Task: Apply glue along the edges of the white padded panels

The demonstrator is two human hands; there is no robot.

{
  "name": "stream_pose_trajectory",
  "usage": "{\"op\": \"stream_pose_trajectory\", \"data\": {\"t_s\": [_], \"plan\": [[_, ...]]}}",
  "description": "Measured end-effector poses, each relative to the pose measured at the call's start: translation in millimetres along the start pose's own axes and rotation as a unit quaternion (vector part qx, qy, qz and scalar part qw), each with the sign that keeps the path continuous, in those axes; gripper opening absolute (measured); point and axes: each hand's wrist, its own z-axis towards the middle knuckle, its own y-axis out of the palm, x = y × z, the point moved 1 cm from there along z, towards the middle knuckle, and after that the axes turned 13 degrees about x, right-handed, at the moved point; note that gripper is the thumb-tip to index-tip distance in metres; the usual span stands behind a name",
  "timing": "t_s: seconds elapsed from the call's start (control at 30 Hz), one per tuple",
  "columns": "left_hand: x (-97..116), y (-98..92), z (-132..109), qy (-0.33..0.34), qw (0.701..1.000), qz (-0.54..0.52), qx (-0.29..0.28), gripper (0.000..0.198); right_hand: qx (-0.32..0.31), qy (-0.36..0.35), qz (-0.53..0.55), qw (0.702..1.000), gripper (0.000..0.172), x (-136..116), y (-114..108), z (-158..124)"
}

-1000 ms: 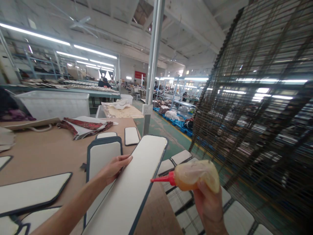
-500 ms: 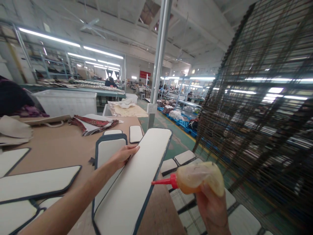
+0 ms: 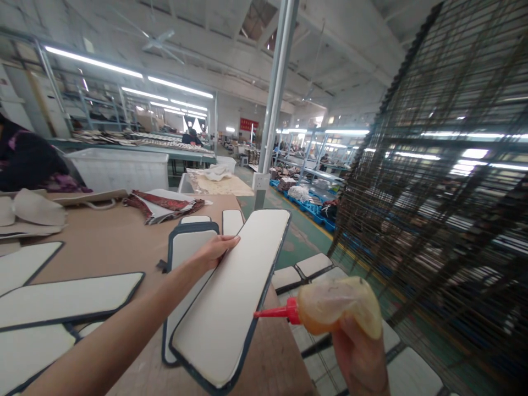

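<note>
A long white panel with rounded corners and a dark blue edge is tilted up over the table. My left hand pinches its left long edge, thumb on the white face and fingers hidden behind. In my right hand is a squeeze bottle with amber liquid, a red cap and a thin red nozzle. The bottle lies sideways, and its tip is at the panel's right dark edge. Under the held panel lies a stack of similar dark-edged panels.
More white panels lie on the brown table at left. Patterned fabric pieces and a white bin are behind. A person's dark sleeve shows far left. Right stands a tall wire rack; panels lie below the table edge.
The bottle's nozzle has moved slightly down along the panel's right edge. The panel's lower end has come up into view, still in my left hand. The whole view has shifted slightly.
</note>
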Motion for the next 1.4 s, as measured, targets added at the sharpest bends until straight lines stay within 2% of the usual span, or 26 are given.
{"op": "stream_pose_trajectory", "data": {"t_s": [0.17,0.4,0.63,0.8,0.9,0.97,1.03,1.17,1.27,1.4], "plan": [[5.2,-1.7,1.9,-0.001,1.000,0.001,-0.003,0.017,-0.009,0.003,-0.015,1.000,0.042,3.3,-4.2,-4.2],[9.4,-3.0,9.6,0.008,1.000,-0.007,0.018,0.017,-0.058,0.027,-0.062,0.996,0.051,12.6,-23.7,-6.2],[14.8,-3.0,8.8,0.012,0.999,-0.011,0.047,0.016,-0.039,0.049,-0.059,0.996,0.048,21.4,-40.3,-10.4],[17.9,-5.9,11.6,0.020,0.996,-0.022,0.086,0.018,-0.010,0.078,-0.058,0.995,0.055,16.7,-30.0,-30.6],[18.8,-7.8,12.1,0.035,0.993,-0.030,0.107,0.015,0.031,0.116,-0.018,0.993,0.043,6.9,-12.6,-34.2],[16.6,-6.7,9.7,0.047,0.992,-0.029,0.110,0.013,0.040,0.103,0.015,0.994,0.036,0.8,3.3,-22.3],[11.1,-2.7,5.1,0.057,0.993,-0.022,0.101,0.014,0.041,0.053,0.037,0.997,0.036,-2.8,20.6,-0.7],[-6.1,9.6,-6.0,0.072,0.996,0.002,0.049,0.024,0.036,-0.033,0.034,0.998,0.037,1.3,46.5,44.4],[-15.2,17.0,-13.3,0.074,0.997,0.016,0.000,0.033,0.048,-0.065,0.029,0.996,0.041,9.6,49.9,61.5],[-13.4,18.6,-22.8,0.065,0.996,0.025,-0.052,0.043,0.056,-0.082,0.027,0.995,0.040,15.9,40.5,68.6]]}}
